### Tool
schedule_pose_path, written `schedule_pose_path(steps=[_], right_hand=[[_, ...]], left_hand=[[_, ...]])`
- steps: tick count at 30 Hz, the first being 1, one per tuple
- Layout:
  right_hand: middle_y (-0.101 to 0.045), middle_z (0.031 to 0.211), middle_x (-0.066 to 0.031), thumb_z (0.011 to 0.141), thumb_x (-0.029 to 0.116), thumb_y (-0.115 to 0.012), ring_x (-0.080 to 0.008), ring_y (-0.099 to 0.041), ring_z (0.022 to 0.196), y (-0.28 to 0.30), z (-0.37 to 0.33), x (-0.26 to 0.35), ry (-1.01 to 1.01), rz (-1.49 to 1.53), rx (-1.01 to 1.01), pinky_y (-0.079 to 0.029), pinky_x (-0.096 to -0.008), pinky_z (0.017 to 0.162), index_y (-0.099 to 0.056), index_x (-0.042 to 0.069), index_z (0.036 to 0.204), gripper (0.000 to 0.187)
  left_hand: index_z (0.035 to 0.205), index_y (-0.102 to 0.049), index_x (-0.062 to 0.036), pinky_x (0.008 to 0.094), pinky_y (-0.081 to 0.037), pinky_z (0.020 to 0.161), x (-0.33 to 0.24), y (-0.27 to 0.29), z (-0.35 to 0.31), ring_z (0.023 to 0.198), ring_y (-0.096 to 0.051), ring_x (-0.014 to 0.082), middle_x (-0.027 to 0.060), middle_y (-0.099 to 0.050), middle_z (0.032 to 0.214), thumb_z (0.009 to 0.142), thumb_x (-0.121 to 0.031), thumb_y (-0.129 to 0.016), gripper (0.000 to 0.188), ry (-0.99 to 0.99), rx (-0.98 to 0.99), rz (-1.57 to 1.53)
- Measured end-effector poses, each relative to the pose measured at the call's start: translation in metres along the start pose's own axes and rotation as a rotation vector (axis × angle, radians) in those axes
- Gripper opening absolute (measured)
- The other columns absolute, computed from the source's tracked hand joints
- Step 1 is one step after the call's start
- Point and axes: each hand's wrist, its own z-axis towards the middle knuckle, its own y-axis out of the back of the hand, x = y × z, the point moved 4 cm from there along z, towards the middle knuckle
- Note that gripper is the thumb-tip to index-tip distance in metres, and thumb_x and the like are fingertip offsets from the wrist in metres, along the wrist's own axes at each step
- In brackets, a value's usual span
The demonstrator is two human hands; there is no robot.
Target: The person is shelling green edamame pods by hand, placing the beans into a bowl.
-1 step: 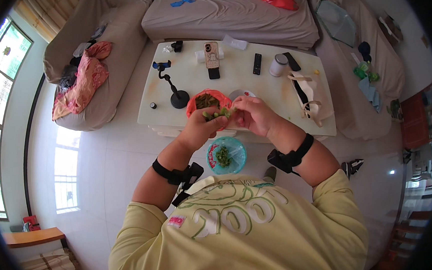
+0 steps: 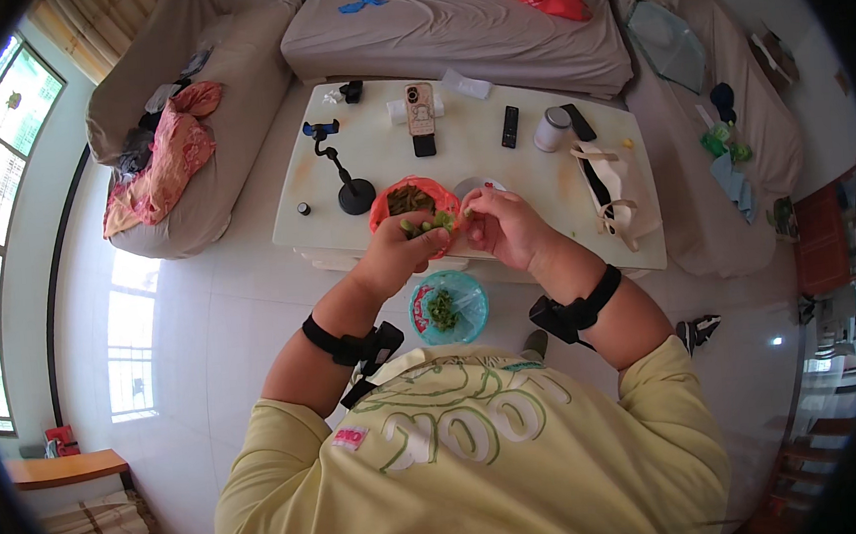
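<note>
My left hand (image 2: 397,246) is closed around several small green pods (image 2: 429,226), which poke out past the thumb. Just right of it, my right hand (image 2: 505,228) is raised with thumb and fingertips pinched together; whatever is between them is too small to make out. Both hands hover over the near edge of the table. Behind them a red plastic bag (image 2: 380,207) lies open, with brownish-green pods (image 2: 409,200) inside. Below the hands on the floor stands a turquoise bin (image 2: 481,315) with a clear liner, holding green scraps (image 2: 442,309).
On the pale table (image 2: 481,174) are a black phone stand (image 2: 355,197), a phone (image 2: 420,109), a remote (image 2: 510,126), a lidded cup (image 2: 550,130), a cream bag (image 2: 614,194) and a plate (image 2: 473,185) partly behind my right hand. Covered sofas (image 2: 452,37) surround the table.
My right fingertips have drawn slightly away from the green pods in my left hand. My left hand stays in place.
</note>
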Motion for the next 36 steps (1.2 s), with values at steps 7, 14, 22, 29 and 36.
schedule_pose_path(steps=[7, 14, 22, 29, 36], right_hand=[[-0.049, 0.067, -0.0036, 0.068, 0.006, -0.036, -0.0109, -0.04, 0.053, 0.006, 0.004, -0.017, -0.128, 0.18, 0.016, -0.032, -0.0226, 0.046, -0.045, 0.008, 0.071, 0.01], [-0.049, 0.07, -0.002, 0.077, 0.014, -0.055, -0.0131, -0.048, 0.057, -0.022, 0.003, -0.006, 0.509, -0.755, 0.026, -0.041, -0.0262, 0.053, -0.043, 0.006, 0.085, 0.016], [-0.055, 0.071, -0.0063, 0.076, 0.004, -0.056, -0.0141, -0.055, 0.063, -0.029, -0.003, -0.002, 0.674, -1.096, 0.142, -0.044, -0.0264, 0.056, -0.041, 0.003, 0.09, 0.021], [-0.043, 0.072, -0.0007, 0.081, 0.004, -0.049, -0.0061, -0.041, 0.062, -0.028, -0.006, 0.0, 0.598, -0.936, 0.235, -0.035, -0.0195, 0.055, -0.04, 0.004, 0.096, 0.018], [-0.048, 0.076, -0.0053, 0.081, 0.002, -0.045, -0.0118, -0.048, 0.067, -0.026, -0.005, 0.001, 0.668, -1.121, 0.222, -0.04, -0.0243, 0.06, -0.041, 0.004, 0.099, 0.019]], left_hand=[[0.077, -0.05, -0.0098, 0.0196, -0.023, 0.039, 0.016, 0.002, 0.006, 0.047, -0.032, 0.0057, -0.0045, -0.04, 0.058, 0.08, -0.016, -0.053, 0.008, 0.203, -0.101, -0.364], [0.075, -0.049, -0.011, 0.0203, -0.023, 0.038, 0.024, 0.008, 0.016, 0.047, -0.034, 0.0065, -0.0039, -0.043, 0.061, 0.08, -0.017, -0.053, 0.009, 0.253, -0.036, -0.458], [0.082, -0.052, -0.0083, 0.0193, -0.028, 0.042, 0.002, -0.005, 0.008, 0.049, -0.037, 0.0056, -0.0027, -0.047, 0.065, 0.081, -0.014, -0.051, 0.005, 0.076, 0.013, -0.373], [0.082, -0.052, -0.009, 0.0192, -0.028, 0.041, 0.008, 0.004, 0.007, 0.05, -0.037, 0.0057, -0.0022, -0.047, 0.065, 0.08, -0.013, -0.051, 0.004, 0.198, -0.018, -0.322], [0.082, -0.051, -0.0099, 0.0189, -0.028, 0.041, 0.008, 0.006, 0.007, 0.049, -0.036, 0.0054, -0.0031, -0.046, 0.064, 0.079, -0.011, -0.051, 0.003, 0.23, -0.011, -0.332]])
